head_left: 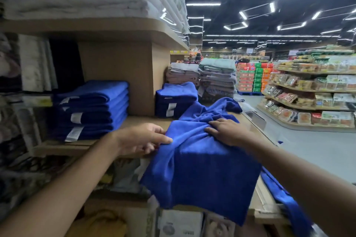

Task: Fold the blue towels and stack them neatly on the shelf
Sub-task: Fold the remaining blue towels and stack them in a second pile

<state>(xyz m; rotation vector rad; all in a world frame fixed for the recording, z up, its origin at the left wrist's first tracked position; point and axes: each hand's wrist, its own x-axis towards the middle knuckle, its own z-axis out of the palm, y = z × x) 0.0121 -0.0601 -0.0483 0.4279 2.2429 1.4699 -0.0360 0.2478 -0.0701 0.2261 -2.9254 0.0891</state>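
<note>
Left hand (142,138): arm extended from lower left, thumb and fingers pinched the blue towel (202,169).
Right hand (227,131): palm down, fingers curled into the same towel.

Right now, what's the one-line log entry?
left hand pinches blue towel edge | right hand grips bunched top | towel overhangs shelf

open shelf (140,121) between left stack (90,109) and right stack (175,100).
</note>
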